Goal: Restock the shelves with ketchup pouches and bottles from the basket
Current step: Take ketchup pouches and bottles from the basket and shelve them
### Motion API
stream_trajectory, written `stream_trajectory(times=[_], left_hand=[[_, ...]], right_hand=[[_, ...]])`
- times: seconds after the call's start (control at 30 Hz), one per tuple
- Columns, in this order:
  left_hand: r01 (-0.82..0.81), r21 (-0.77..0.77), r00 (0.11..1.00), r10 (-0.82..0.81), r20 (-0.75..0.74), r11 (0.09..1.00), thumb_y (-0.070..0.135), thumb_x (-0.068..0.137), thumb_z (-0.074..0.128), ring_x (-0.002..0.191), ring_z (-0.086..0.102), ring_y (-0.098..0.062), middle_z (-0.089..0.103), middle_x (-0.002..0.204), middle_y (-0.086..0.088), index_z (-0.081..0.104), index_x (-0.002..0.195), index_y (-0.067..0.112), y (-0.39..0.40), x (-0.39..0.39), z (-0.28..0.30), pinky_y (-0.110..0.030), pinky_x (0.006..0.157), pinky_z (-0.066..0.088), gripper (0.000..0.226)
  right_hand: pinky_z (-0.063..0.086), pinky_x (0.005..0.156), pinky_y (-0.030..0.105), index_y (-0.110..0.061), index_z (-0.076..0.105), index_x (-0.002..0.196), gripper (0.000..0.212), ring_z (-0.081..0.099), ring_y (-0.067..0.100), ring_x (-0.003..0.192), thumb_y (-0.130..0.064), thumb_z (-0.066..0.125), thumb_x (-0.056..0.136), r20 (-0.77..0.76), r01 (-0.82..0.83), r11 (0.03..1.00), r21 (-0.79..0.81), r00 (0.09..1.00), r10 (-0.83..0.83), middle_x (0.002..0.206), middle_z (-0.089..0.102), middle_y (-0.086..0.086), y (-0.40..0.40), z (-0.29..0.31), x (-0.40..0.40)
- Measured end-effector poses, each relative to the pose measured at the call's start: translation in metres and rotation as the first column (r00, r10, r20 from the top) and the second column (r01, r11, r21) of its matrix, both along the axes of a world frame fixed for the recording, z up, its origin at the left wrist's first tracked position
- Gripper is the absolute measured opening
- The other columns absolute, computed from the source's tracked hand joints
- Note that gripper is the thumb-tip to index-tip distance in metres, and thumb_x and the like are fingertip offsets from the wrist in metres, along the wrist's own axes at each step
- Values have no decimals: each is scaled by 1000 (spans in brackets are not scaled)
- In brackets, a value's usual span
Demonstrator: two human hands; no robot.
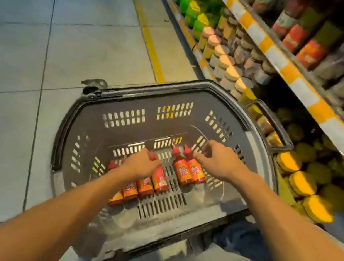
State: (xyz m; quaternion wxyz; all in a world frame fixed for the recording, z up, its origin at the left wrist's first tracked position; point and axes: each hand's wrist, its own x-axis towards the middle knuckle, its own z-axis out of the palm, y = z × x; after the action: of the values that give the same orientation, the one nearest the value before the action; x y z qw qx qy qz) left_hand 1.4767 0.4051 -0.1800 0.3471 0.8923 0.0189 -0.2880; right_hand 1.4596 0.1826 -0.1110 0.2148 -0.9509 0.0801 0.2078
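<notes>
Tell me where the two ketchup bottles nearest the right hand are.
In the head view, the pair lies side by side on the basket floor, just left of the right hand.

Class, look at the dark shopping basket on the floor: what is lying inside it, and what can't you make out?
Inside the basket lie red ketchup bottles: two side by side under the right hand, a row under the left hand. That hand covers the row's caps, hiding the exact count.

No text can be read with certainty. White characters are seen on the red labels of the two ketchup bottles (189,170) just beside the right hand (216,161), but they are too blurred. The labels of the bottles under the left hand (141,164) are blurred too.
</notes>
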Motion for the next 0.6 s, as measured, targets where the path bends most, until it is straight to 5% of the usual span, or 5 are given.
stream_trajectory(times=[0.17, 0.27, 0.33, 0.5, 0.6], left_hand=[[-86, -28, 992, 83, -95, 996, 46, 94, 60, 106, 63, -31, 66, 115, -12, 55, 122, 10, -15, 14, -55, -38, 88, 52, 46], [-110, 50, 985, 115, -126, 993, 39, 96, 57, 73, 62, -19, 66, 83, -4, 58, 84, 15, -23, 25, -90, -29, 62, 49, 28], [-103, 99, 980, 119, -160, 990, 43, 97, 54, 64, 60, -18, 65, 74, -5, 55, 69, 16, -28, 31, -108, -27, 56, 46, 39], [60, 207, 943, 12, -332, 977, 55, 103, 36, 127, 52, -34, 57, 138, -20, 62, 123, 6, -44, 49, -144, -37, 103, 38, 59], [86, 280, 929, 25, -369, 956, 43, 104, 44, 121, 52, -31, 56, 139, -14, 56, 134, 6, -50, 54, -164, -37, 111, 37, 49]], right_hand=[[45, 77, 38, -12, 52, 116, 44, 59, 33, 101, -49, 60, 95, -169, -86, 995, -56, 983, 75, 108, 63, 10, -15, -59, 34], [49, 90, 42, -6, 50, 131, 55, 59, 36, 112, -48, 60, 96, -240, -92, 993, -71, 968, 73, 126, 62, 18, -25, -94, 48], [48, 89, 39, -5, 49, 132, 56, 59, 36, 114, -46, 62, 96, -292, -133, 987, -91, 951, 101, 128, 62, 19, -30, -114, 53], [49, 95, 38, -8, 51, 130, 57, 61, 35, 114, -46, 69, 91, -315, -269, 962, -54, 918, 239, 128, 64, 17, -22, -165, 77], [47, 90, 37, -12, 51, 111, 47, 59, 34, 108, -52, 65, 91, -312, -390, 911, -136, 889, 335, 128, 62, 19, -14, -191, 95]])
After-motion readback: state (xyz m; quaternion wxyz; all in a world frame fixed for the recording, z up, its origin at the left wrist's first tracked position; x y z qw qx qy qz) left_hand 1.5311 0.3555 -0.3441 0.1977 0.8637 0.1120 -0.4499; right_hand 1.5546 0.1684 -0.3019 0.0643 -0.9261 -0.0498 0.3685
